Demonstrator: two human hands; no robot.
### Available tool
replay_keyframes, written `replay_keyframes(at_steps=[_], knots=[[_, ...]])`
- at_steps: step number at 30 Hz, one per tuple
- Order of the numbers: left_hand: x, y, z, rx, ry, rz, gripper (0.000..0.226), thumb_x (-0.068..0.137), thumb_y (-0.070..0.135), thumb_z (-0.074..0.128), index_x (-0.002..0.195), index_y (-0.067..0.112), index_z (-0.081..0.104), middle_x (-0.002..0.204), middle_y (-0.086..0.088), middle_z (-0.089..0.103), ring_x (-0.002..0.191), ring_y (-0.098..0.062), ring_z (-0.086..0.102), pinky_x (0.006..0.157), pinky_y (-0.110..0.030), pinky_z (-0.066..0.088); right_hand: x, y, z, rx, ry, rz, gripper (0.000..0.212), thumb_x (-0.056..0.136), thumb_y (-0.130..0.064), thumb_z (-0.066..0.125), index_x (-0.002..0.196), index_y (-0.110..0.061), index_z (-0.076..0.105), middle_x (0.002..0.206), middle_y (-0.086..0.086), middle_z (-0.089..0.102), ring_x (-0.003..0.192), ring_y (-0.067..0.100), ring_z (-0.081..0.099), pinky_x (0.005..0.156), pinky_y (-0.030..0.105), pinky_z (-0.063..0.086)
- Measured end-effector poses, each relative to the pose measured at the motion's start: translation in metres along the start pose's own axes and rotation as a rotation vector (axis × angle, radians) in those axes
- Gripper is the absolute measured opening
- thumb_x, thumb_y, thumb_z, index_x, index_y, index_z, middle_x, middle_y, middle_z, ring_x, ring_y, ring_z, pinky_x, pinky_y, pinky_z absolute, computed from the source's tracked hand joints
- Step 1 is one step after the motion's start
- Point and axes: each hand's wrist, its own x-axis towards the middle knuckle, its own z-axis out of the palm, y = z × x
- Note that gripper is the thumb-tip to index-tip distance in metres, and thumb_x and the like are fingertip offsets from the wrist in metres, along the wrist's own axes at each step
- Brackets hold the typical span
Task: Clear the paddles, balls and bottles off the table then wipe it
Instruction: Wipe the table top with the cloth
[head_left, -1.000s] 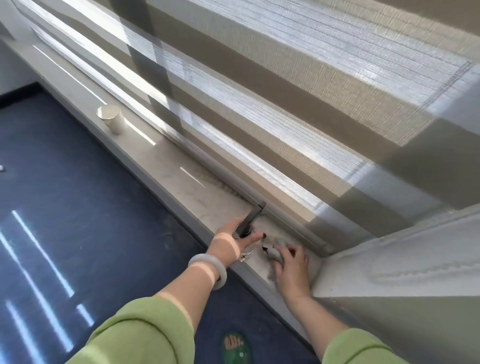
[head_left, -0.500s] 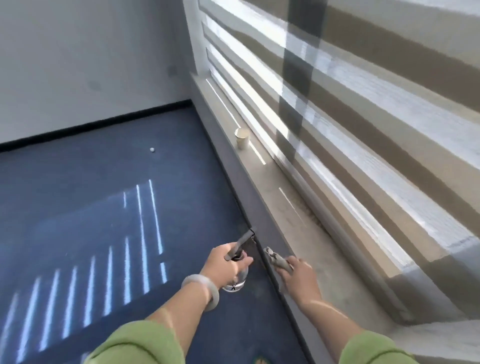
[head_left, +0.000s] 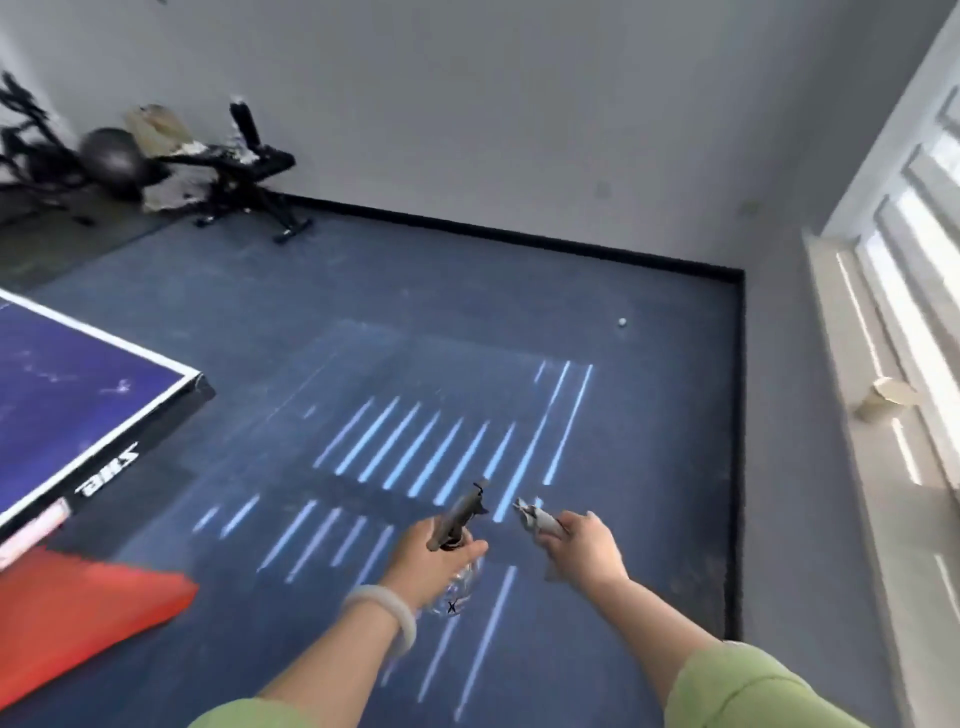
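Left hand (head_left: 431, 558): fingers curled round the neck of a spray bottle (head_left: 457, 584), holding it above the floor (head_left: 311, 322). The bottle's clear body hangs below the hand and its dark trigger head points up and away from the person. A pale bracelet (head_left: 384, 610) sits on the left wrist.

Right hand (head_left: 587, 551): fingers closed on a grey cloth (head_left: 537, 519), which is bunched, one end sticking out past the fingers toward the bottle head. Cloth and bottle are near each other but apart. Both forearms reach forward out of green sleeves (head_left: 753, 680).

Tabletop (head_left: 62, 379): a blue table-tennis surface with a white edge line, at the left of the view, well apart from both hands. Only one corner of it is in view, and pale marks show on it. A red object (head_left: 78, 613) lies below that corner at the lower left; blur prevents telling what it is.

White ball (head_left: 622, 322): on the dark blue floor, near the far right wall and well apart from the tabletop. Stripes of sunlight cross the floor between the ball and the hands.

Windowsill (head_left: 852, 332): runs along the right side, with a pale cup (head_left: 883, 397) on it.

Far left corner: black exercise equipment (head_left: 244, 166) and a grey exercise ball (head_left: 111, 158) beside it, both blurred.
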Motion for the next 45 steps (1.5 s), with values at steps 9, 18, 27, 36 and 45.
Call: replay_keyframes(at_steps=[9,18,27,36,45], knots=[[-0.12,-0.171,-0.23,-0.137,0.394,-0.171,0.019,0.076,0.026,0.083,0.077,0.012,0.07,0.062,0.007,0.066,0.054,0.002,0.055,0.06,-0.014,0.043,-0.083,-0.21,0.182,-0.177,-0.328,-0.335,0.027,0.089,-0.029,0.061,0.066,-0.023,0.049,0.078,0.004,0.055,0.085,0.021,0.053,0.065,0.028,0.034],[-0.261,-0.317,-0.383,-0.376,0.741,-0.369,0.023,0.085,0.015,0.074,0.085,-0.003,0.059,0.06,-0.004,0.057,0.059,-0.02,0.048,0.047,-0.012,0.039,-0.192,-0.387,0.362,-0.208,-0.59,-0.528,0.029,0.087,-0.028,0.066,0.065,-0.016,0.051,0.053,-0.005,0.048,0.05,0.009,0.044,0.044,0.016,0.032],[-0.346,-0.425,-0.486,-0.564,1.109,-0.575,0.02,0.08,0.026,0.076,0.081,0.009,0.064,0.058,0.005,0.058,0.057,-0.012,0.055,0.071,-0.029,0.049,-0.271,-0.544,0.53,-0.284,-0.897,-0.772,0.023,0.09,-0.023,0.064,0.069,-0.017,0.059,0.056,-0.005,0.055,0.047,0.003,0.05,0.043,0.011,0.034],[-0.426,-0.506,-0.551,-0.825,1.455,-0.715,0.028,0.081,0.029,0.078,0.079,0.007,0.06,0.064,-0.005,0.064,0.061,-0.022,0.059,0.064,-0.031,0.048,-0.367,-0.672,0.68,-0.424,-1.13,-1.014,0.024,0.087,-0.034,0.067,0.087,-0.01,0.067,0.077,0.002,0.065,0.068,0.018,0.055,0.057,0.027,0.038],[-0.511,-0.601,-0.618,-0.86,1.517,-0.723,0.026,0.082,0.024,0.077,0.08,0.005,0.059,0.06,-0.007,0.054,0.056,-0.022,0.05,0.057,-0.027,0.047,-0.497,-0.71,0.812,-0.479,-1.291,-0.979,0.024,0.09,-0.039,0.063,0.091,-0.015,0.067,0.09,0.003,0.07,0.084,0.02,0.065,0.077,0.034,0.049]])
